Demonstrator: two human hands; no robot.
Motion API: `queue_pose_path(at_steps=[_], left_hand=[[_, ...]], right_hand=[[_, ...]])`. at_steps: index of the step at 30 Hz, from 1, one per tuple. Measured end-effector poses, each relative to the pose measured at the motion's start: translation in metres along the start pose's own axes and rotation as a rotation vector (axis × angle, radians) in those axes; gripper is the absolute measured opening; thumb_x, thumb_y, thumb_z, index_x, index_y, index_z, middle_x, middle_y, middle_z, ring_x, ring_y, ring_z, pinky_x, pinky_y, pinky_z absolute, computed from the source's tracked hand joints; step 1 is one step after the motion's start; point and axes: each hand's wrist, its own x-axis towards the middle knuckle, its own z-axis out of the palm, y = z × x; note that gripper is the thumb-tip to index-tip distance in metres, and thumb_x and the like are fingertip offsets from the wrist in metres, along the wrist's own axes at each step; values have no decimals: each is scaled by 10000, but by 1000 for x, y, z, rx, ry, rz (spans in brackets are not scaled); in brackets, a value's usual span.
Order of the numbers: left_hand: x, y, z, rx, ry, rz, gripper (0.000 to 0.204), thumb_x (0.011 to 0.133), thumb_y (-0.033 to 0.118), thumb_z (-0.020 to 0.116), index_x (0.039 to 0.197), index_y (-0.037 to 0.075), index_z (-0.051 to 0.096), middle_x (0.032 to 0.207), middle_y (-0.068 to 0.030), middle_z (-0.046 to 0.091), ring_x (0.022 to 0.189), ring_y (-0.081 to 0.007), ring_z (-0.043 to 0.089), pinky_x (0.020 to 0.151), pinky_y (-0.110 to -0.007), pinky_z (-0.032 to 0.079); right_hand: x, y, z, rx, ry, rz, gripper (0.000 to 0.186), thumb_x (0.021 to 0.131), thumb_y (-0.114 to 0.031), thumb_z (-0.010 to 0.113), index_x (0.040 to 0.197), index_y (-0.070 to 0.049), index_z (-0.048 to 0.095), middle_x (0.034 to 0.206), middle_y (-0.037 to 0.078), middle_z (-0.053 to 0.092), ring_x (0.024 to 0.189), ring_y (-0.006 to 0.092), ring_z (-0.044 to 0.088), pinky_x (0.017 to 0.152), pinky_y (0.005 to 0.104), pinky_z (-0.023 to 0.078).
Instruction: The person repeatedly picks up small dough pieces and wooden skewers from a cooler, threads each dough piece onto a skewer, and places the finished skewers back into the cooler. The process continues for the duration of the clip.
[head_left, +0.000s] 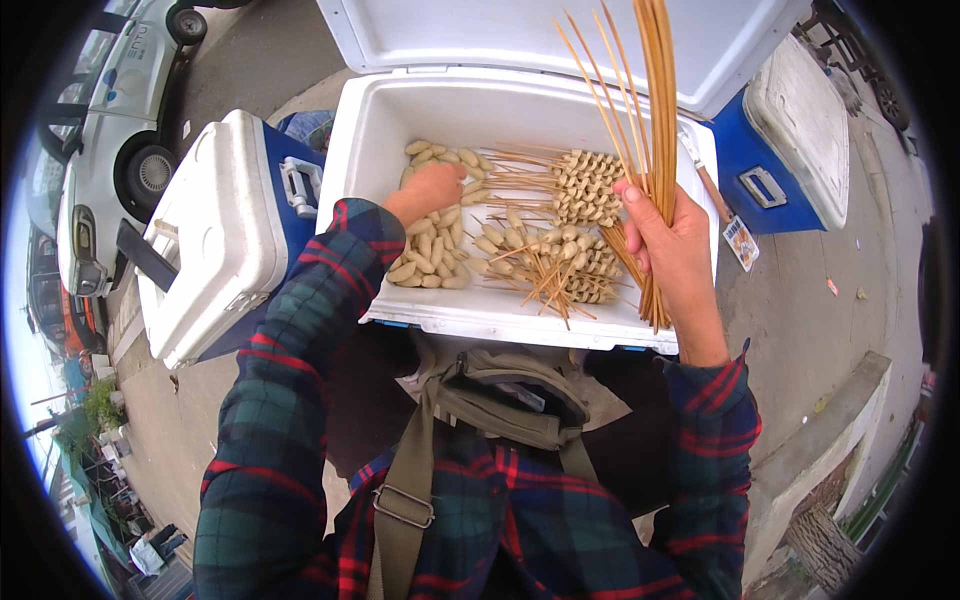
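A white cooler box (pixel 345 130) stands open before me. In its left part lies a heap of beige, oval, sausage-like pieces (pixel 430 255). My left hand (pixel 428 192) is down among these pieces, its fingers curled; whatever they hold is hidden. Over the box's right side, my right hand (pixel 672 235) grips a thick bundle of long wooden skewers (pixel 655 110), a few of which splay leftward. Between the hands lie skewered pieces in a neat stack (pixel 588 188), with a looser pile of skewered pieces (pixel 575 262) nearer me.
The raised lid (pixel 480 35) rises behind the box. Closed blue-and-white coolers stand at left (pixel 215 240) and right (pixel 795 130). A knife-like tool (pixel 708 180) rests on the right rim beside a hanging printed card (pixel 740 243). An olive bag (pixel 515 400) hangs at my waist. A white car (pixel 120 150) is at far left.
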Motion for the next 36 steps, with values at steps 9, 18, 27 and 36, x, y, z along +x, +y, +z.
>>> queue_pose_path(at_steps=[9,18,27,36], left_hand=[[99,-55,120,-78,130,-71,267,893,236,516,1111,101,592,806,-205,662,753,-403,624,707,-492,505],[63,-33,63,-924,139,-588,178,915,117,560,1088,85,530,901,-122,690,864,-195,663,685,-356,542],[-55,57,-67,-2014,-67,-124,391,974,108,459,1354,129,372,1242,-135,563,1111,-211,584,904,-358,516],[-63,78,-74,-1937,-12,-85,342,1037,316,377,1286,86,417,1224,-141,575,1121,-222,585,899,-373,518]], right_hand=[[19,9,0,372,143,32,333,989,-181,458,1258,2,530,547,8,479,411,59,423,388,192,358],[19,13,19,255,-46,123,387,938,-136,570,1310,-40,519,528,-27,441,386,34,351,362,177,288],[2,22,38,189,-193,50,293,923,-100,554,1209,-37,570,588,-10,482,451,43,394,416,183,327],[-9,33,57,48,-245,-70,368,952,-126,546,1304,-27,517,596,-42,443,488,25,378,446,192,305]])
